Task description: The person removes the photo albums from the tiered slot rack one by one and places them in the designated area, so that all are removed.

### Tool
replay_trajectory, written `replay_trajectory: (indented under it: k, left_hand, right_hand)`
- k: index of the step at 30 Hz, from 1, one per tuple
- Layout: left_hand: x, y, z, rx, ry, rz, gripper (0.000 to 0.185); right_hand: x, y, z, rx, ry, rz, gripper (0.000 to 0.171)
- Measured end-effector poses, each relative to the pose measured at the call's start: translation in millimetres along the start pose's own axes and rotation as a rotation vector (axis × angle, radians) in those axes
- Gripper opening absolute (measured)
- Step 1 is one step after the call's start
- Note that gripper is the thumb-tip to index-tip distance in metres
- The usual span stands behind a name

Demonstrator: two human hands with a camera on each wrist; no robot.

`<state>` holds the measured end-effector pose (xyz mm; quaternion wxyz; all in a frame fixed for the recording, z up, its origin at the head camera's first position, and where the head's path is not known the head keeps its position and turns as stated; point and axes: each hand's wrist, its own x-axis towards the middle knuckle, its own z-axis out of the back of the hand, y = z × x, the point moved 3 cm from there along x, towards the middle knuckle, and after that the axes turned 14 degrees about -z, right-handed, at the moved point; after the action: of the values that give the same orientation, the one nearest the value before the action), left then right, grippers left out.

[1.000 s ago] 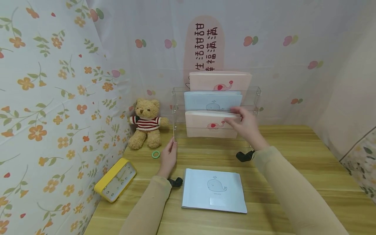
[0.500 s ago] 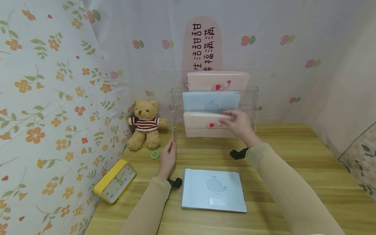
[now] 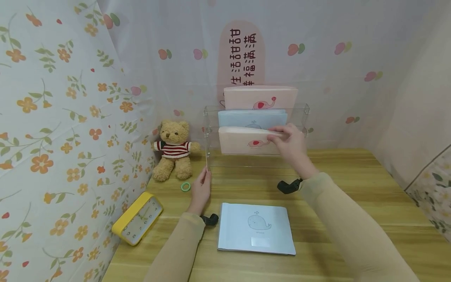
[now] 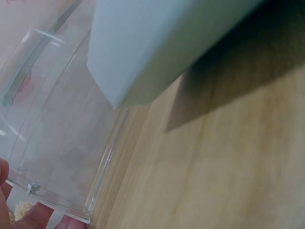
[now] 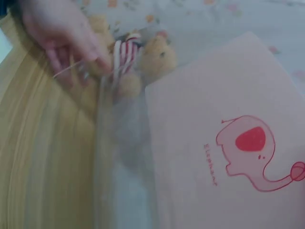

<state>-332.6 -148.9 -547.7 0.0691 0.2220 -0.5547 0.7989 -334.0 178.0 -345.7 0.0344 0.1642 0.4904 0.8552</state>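
Note:
Between thumb and fingers, my right hand [image 3: 293, 148] pinches the top right part of a pink booklet [image 3: 234, 141] with a red elephant drawing. The booklet stands upright in the front slot of a clear acrylic rack [image 3: 207, 153]; its elephant cover fills much of the right wrist view [image 5: 190, 157]. My left hand [image 3: 201, 190] grips the rack's lower left side, with fingertips [image 4: 35, 217] seen through the clear panel in the left wrist view. Behind the front slot stand a light blue whale booklet [image 3: 229, 118] and a taller pink elephant booklet [image 3: 243, 98].
Another pale blue whale booklet [image 3: 234, 231] lies flat on the wooden table [image 3: 352, 203] before the rack. Left of it are a yellow clock [image 3: 139, 217], a green ring [image 3: 185, 187] and a teddy bear [image 3: 174, 150]. Patterned cloth [image 3: 169, 74] hangs behind.
The front pink booklet has risen a little in its slot, pinched by my right hand, which shifted left and then slightly up. My left hand stays on the rack.

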Motion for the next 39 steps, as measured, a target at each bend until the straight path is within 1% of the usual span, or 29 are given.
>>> replay_trajectory:
  k: [2,5,9,13,17,20,23,26,28,30,33,36,37,39]
  left_hand:
    - [0.4,0.4,-0.2,-0.005,0.003,0.002,0.05]
    - [0.8,2.6,-0.7,-0.028,0.01,0.013,0.049]
    - [2.0,5.1,-1.2,-0.002,-0.002,0.006,0.047]
    - [3.0,5.7,-0.4,0.001,-0.001,-0.003,0.048]
    - [4.1,11.1,-0.2,0.014,-0.008,-0.016,0.049]
    - [5.5,18.5,-1.0,0.033,-0.022,-0.028,0.05]
    - [6.8,24.6,-2.6,0.028,-0.014,-0.027,0.051]
    - [7.3,27.5,-3.4,0.017,-0.001,-0.016,0.051]
    - [6.7,28.1,-3.3,0.028,0.001,-0.013,0.052]
    - [6.1,25.2,-2.7,0.025,-0.001,-0.017,0.053]
    - [4.0,14.9,-0.7,0.015,0.001,-0.018,0.054]
    - [3.4,11.6,0.3,0.032,0.001,-0.024,0.054]
    - [2.6,8.0,0.5,0.019,0.004,-0.015,0.054]
    - [1.8,6.3,0.2,0.015,0.006,-0.004,0.052]
  right_hand:
    - [-5.7,7.1,8.9,0.017,-0.022,0.001,0.027]
    - [-16.1,13.2,19.7,0.039,-0.027,-0.009,0.029]
    - [-32.2,7.2,23.5,0.017,0.007,-0.008,0.03]
    - [-47.9,-11.1,16.9,-0.056,0.046,0.008,0.027]
    - [-57.9,-33.5,6.4,-0.095,0.09,-0.001,0.024]
    - [-62.3,-49.2,-0.9,-0.119,0.121,-0.02,0.023]
    - [-65.3,-62.7,-6.4,-0.125,0.151,-0.05,0.021]
    - [-66.7,-73.4,-10.9,-0.129,0.18,-0.076,0.022]
    - [-67.2,-78.2,-13.7,-0.137,0.202,-0.089,0.022]
    - [-67.3,-82.5,-15.7,-0.152,0.222,-0.095,0.023]
    - [-67.1,-86.7,-17.6,-0.158,0.242,-0.094,0.025]
    - [-66.0,-89.1,-18.6,-0.152,0.252,-0.075,0.026]
    - [-65.5,-89.5,-18.5,-0.153,0.255,-0.063,0.027]
    - [-64.2,-90.2,-18.1,-0.157,0.262,-0.045,0.028]
